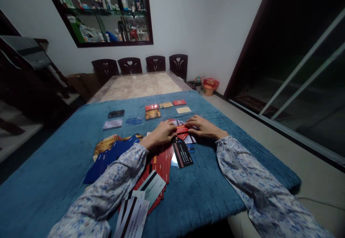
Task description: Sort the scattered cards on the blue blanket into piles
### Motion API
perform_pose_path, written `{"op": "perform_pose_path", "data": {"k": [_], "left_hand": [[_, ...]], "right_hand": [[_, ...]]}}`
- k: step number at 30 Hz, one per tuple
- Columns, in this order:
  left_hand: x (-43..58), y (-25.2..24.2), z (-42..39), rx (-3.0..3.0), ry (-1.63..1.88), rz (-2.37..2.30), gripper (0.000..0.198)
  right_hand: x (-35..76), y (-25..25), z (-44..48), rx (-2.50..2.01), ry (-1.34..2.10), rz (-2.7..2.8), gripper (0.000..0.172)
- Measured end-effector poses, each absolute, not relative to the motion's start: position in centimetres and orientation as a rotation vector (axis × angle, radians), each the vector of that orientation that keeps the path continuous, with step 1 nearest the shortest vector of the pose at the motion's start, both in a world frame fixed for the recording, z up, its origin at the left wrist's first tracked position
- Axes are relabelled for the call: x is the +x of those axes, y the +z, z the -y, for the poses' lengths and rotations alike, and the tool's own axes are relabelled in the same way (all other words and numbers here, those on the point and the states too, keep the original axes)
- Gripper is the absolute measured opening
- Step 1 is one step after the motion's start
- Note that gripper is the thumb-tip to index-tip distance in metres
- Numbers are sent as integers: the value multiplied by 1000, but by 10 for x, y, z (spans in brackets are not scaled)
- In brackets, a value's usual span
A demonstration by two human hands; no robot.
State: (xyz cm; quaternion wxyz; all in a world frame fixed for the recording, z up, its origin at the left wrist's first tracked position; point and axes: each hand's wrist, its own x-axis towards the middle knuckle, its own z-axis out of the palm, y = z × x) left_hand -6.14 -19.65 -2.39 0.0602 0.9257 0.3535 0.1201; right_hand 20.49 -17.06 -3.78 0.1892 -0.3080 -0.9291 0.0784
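Observation:
Between my two hands is a red card (182, 129), above a loose heap of other cards. My left hand (161, 135) has its fingers curled at the card's left edge. At its right edge, my right hand (202, 126) pinches it with bent fingers. Just below lies a black card (184, 155) with a stripe, and a blue card (191, 147) peeks out beside it. Fanned red cards (161, 164) run under my left forearm. Pale striped cards (134, 216) overlap them near the table's front edge. Dark blue cards (114, 151) and gold cards (105, 143) spread to the left.
A blue cloth (205, 195) covers the near table. Farther back are small card piles: black (116, 114), silver (112, 124), blue (134, 121), gold (152, 114), yellow (166, 105), red (179, 102) and cream (183, 110). Dark chairs (129, 65) stand beyond the table.

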Motion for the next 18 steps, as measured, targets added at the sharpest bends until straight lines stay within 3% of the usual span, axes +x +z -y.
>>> {"op": "perform_pose_path", "data": {"k": [10, 18], "left_hand": [[-63, -22, 194, 2803, 591, -959, 22], [-63, -18, 198, 2786, 721, -1081, 30]], "right_hand": [[204, -38, 171, -798, 142, 2526, 30], [197, -47, 167, -892, -92, 2384, 19]]}}
